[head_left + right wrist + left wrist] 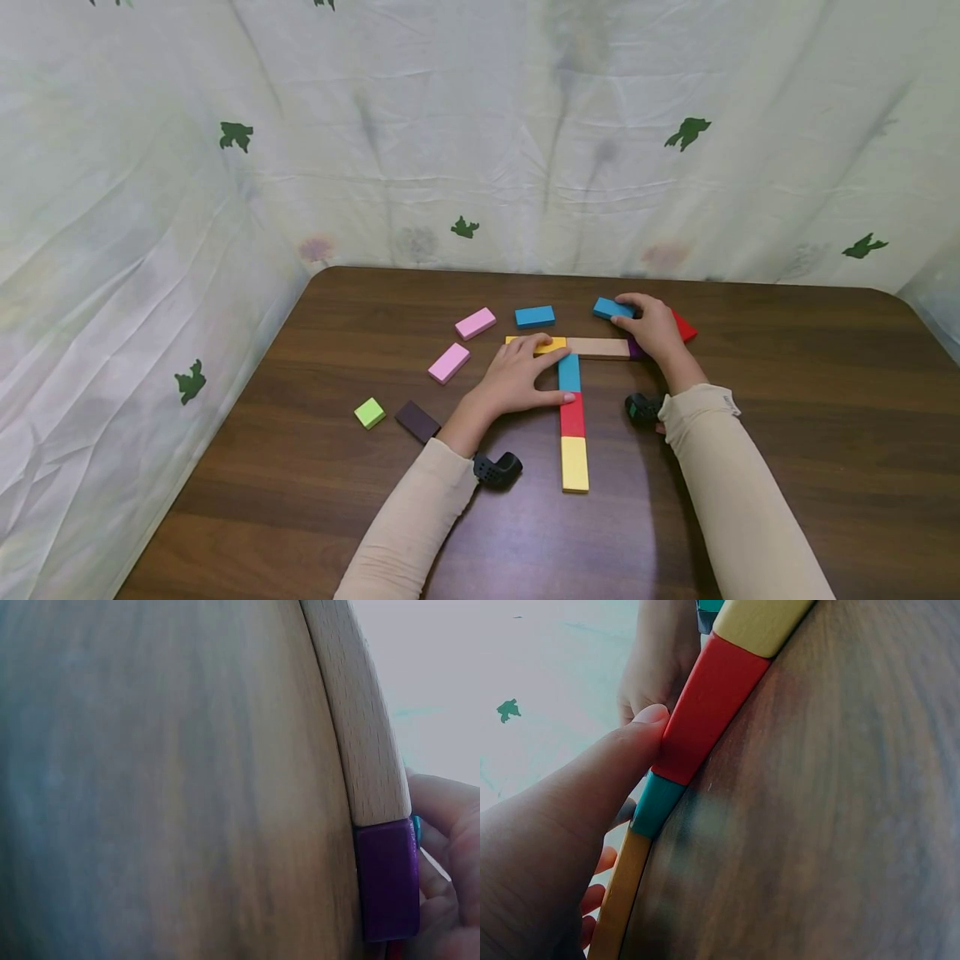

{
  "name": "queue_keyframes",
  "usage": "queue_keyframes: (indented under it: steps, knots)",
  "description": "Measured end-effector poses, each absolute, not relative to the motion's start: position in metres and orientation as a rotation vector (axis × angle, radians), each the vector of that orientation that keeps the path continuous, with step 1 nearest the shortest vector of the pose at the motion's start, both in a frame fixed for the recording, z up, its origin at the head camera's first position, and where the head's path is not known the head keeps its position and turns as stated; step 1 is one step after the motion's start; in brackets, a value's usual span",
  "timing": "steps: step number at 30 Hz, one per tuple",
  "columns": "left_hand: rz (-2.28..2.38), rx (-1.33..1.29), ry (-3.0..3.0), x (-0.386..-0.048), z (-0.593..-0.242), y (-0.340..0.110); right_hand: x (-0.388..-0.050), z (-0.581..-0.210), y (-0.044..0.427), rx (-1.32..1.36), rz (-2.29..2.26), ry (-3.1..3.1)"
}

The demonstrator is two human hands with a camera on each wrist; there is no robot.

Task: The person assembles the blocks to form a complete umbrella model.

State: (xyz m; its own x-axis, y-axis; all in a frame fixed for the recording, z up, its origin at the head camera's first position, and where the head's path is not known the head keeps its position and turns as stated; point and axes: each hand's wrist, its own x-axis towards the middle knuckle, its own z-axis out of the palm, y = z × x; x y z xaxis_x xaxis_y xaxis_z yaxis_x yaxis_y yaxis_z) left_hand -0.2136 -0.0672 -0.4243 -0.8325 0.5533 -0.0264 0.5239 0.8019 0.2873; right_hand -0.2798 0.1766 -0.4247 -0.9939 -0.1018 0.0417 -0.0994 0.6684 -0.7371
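Flat coloured blocks form a T on the table. Its bar has an orange-yellow block [557, 342], a plain wood block [597, 348] and a purple block [636, 349]. Down the stem run a blue block [570, 375], a red block [572, 421] and a pale yellow block [574, 467]. My left hand [517, 379] rests over the joint with fingers spread. Its thumb touches the stem's red block [705, 712]; other fingers lie by the orange-yellow block. My right hand [654, 329] pinches a loose blue block [612, 307] behind the bar. Another red block [686, 327] is partly hidden behind that hand.
Another blue block [535, 317] and two pink blocks [476, 323] lie behind and left of the T. Farther left are a lime green block [370, 413] and a dark block [417, 422]. A patterned cloth [525, 150] hangs beyond the table's back edge.
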Motion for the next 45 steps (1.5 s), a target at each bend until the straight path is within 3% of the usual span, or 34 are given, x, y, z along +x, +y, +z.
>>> queue_keyframes:
  steps: [10, 45]
  knots:
    - [0.406, 0.859, 2.878, -0.214, -0.425, -0.067, -0.280, -0.430, 0.179, -0.150, -1.477, 2.816]
    - [0.425, 0.853, 2.884, -0.215, -0.429, -0.067, -0.283, -0.429, 0.189, -0.105, -1.566, 2.654]
